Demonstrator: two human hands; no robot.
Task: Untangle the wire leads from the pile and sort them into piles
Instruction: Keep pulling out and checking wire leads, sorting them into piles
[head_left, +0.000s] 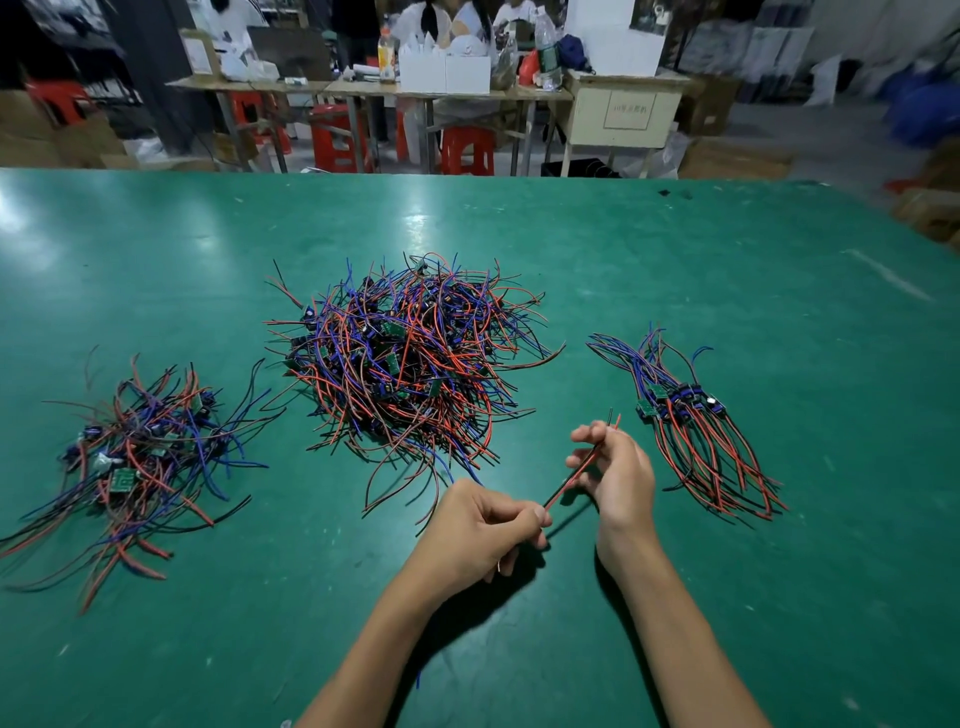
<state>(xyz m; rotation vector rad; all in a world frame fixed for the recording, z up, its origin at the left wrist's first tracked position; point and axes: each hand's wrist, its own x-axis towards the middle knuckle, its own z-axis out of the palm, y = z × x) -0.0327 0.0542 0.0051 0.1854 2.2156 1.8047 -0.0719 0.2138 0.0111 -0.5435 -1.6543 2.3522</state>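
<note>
A big tangled pile of red, black and blue wire leads (410, 353) with small green boards lies mid-table. A looser, smaller pile (140, 447) sits at the left. At the right, a tidy bundle (691, 421) lies with its leads aligned. Between my hands stretches one red and black lead (569, 483). My left hand (483, 530) grips its near end in curled fingers. My right hand (618, 473) pinches the lead farther up, and its bare tips stick out past my fingers. A blue wire hangs below my left wrist.
The green table mat (727, 597) runs to a far edge (467, 174). Beyond it stand workbenches with boxes and bottles, red stools (467, 150) and seated people. Cardboard boxes lie on the floor at the right.
</note>
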